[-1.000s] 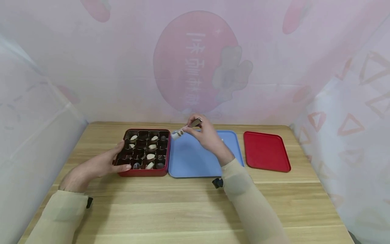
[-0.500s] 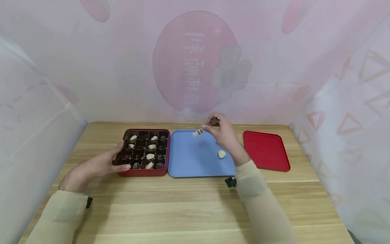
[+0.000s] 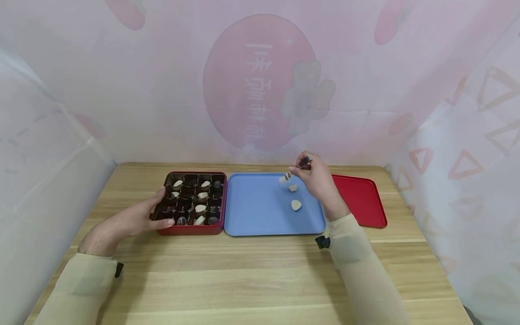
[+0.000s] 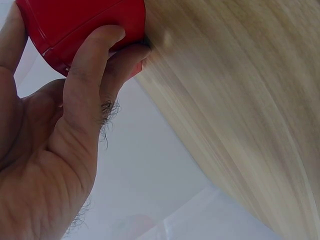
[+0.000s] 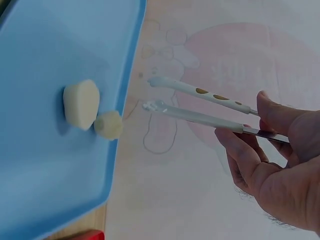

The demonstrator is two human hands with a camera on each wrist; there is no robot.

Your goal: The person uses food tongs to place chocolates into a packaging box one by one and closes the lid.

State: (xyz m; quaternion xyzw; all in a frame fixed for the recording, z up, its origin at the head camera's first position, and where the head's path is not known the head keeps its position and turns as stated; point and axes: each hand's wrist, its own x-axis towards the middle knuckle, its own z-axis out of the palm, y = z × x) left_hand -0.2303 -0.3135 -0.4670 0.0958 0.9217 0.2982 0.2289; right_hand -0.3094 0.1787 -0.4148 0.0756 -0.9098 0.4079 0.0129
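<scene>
My right hand [image 3: 318,178] pinches a pair of tongs [image 5: 200,120] with pale, brown-spotted arms, in the air over the far right part of the blue tray [image 3: 256,207]. In the right wrist view the tong arms stand apart with nothing between their tips. Two cream-white chocolates lie on the tray below: a nearer chocolate [image 3: 296,205] and a farther chocolate [image 3: 293,188]. On the left, my left hand [image 3: 140,216] holds the red chocolate box [image 3: 191,230] by its left side, thumb over the front rim. Several white chocolates [image 3: 200,208] and dark chocolates [image 3: 213,220] sit in its compartments.
A red lid-like tray [image 3: 365,203] lies right of the blue tray, partly hidden by my right forearm. Box and blue tray stand side by side on the wooden table [image 3: 227,280]. A pale printed sheet [image 3: 162,90] rises behind the table.
My right hand has carried the tongs rightward, from near the box to the tray's far right, uncovering both chocolates on the tray. The left hand and the box have stayed put.
</scene>
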